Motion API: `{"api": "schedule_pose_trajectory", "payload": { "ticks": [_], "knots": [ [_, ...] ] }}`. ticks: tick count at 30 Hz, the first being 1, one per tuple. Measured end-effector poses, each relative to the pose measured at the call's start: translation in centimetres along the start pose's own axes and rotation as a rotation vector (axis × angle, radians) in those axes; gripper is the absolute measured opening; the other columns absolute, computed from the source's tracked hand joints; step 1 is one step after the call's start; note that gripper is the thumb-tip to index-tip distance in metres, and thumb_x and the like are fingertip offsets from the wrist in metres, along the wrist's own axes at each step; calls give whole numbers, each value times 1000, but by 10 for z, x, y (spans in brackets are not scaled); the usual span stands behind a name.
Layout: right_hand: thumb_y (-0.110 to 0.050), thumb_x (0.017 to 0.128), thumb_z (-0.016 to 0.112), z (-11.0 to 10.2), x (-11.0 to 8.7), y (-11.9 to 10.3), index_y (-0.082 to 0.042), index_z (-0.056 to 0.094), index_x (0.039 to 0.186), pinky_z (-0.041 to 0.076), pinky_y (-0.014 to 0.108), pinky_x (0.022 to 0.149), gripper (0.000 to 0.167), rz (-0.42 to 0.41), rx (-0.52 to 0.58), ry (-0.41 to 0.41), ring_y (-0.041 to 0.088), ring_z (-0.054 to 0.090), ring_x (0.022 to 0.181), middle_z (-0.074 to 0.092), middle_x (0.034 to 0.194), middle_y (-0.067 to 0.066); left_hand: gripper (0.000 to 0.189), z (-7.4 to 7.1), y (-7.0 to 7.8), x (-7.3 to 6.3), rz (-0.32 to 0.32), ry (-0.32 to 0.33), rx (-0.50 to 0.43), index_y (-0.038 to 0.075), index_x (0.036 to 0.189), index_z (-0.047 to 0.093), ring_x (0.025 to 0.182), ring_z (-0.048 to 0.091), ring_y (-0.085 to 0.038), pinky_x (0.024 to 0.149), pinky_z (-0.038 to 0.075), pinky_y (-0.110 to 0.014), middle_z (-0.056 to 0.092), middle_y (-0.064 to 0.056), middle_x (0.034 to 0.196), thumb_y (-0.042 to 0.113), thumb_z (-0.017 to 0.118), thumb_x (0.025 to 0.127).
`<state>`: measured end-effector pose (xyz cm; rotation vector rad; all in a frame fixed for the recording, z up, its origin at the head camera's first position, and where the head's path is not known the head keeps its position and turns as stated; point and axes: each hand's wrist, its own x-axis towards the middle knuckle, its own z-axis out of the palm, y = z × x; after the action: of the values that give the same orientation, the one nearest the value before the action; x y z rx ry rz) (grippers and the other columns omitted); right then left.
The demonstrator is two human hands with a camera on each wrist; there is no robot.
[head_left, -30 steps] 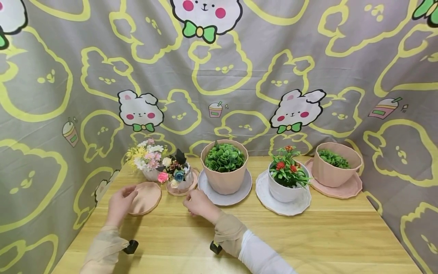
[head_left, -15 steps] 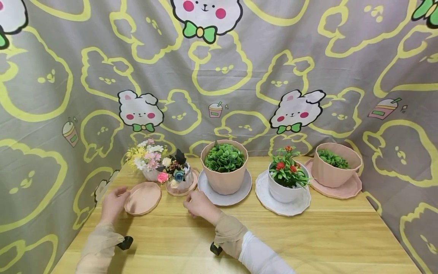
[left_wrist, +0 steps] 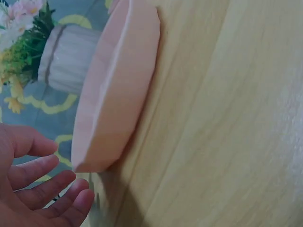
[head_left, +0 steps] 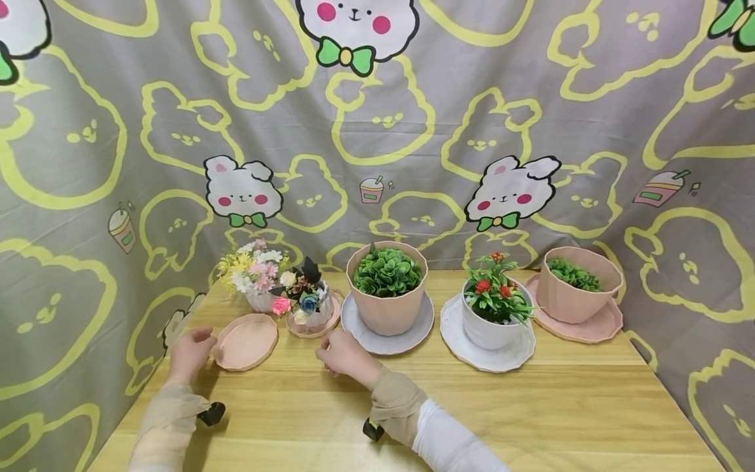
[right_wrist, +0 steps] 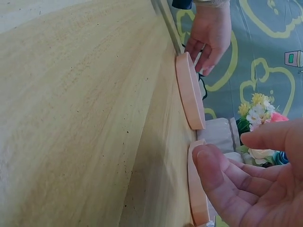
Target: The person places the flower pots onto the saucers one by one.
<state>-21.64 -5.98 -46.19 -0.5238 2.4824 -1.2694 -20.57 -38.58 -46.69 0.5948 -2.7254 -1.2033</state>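
Beside the left edge of a round pink plant saucer (head_left: 246, 342), my left hand (head_left: 191, 353) hovers with relaxed, slightly bent fingers. The left wrist view shows a small gap between those fingertips and the saucer's wall (left_wrist: 118, 99); nothing lies in the hand. My right hand (head_left: 347, 357) is near the front of a smaller pink saucer (head_left: 307, 330), its fingers loosely curled around nothing. On that smaller saucer stands a small white pot of mixed roses (head_left: 309, 303). Behind the bare saucer is a white pot of pink, white and yellow flowers (head_left: 253, 278).
A pink pot with green leaves (head_left: 386, 308) stands on a white saucer (head_left: 360, 337). Further right are a white pot with red flowers (head_left: 492, 328) on its saucer and another pink pot (head_left: 575, 298) on a pink saucer. A patterned curtain (head_left: 383, 137) closes off the back.
My left hand has drawn left, away from the bare pink saucer, and its fingers have come off the rim. The right hand has stayed in place.
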Motion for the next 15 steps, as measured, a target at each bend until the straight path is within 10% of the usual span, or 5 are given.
{"api": "schedule_pose_trajectory", "payload": {
  "ticks": [9, 15],
  "knots": [
    [-13, 93, 58, 4, 1, 2, -7, 62, 78, 46, 22, 40, 17, 0, -9, -1, 21, 62, 46, 56, 52, 0, 51, 5, -10, 10, -15, -1, 13, -14, 133, 48, 107, 55, -42, 65, 43, -19, 50, -36, 133, 7, 52, 87],
    [-13, 93, 58, 6, -1, 1, -6, 62, 79, 46, 22, 42, 16, -2, -1, -9, 21, 62, 47, 55, 51, -1, 52, 8, -13, 12, -8, -8, 7, -15, 126, 54, 72, 56, -24, 54, 45, -25, 60, -35, 117, 0, 54, 77]
  ]
}}
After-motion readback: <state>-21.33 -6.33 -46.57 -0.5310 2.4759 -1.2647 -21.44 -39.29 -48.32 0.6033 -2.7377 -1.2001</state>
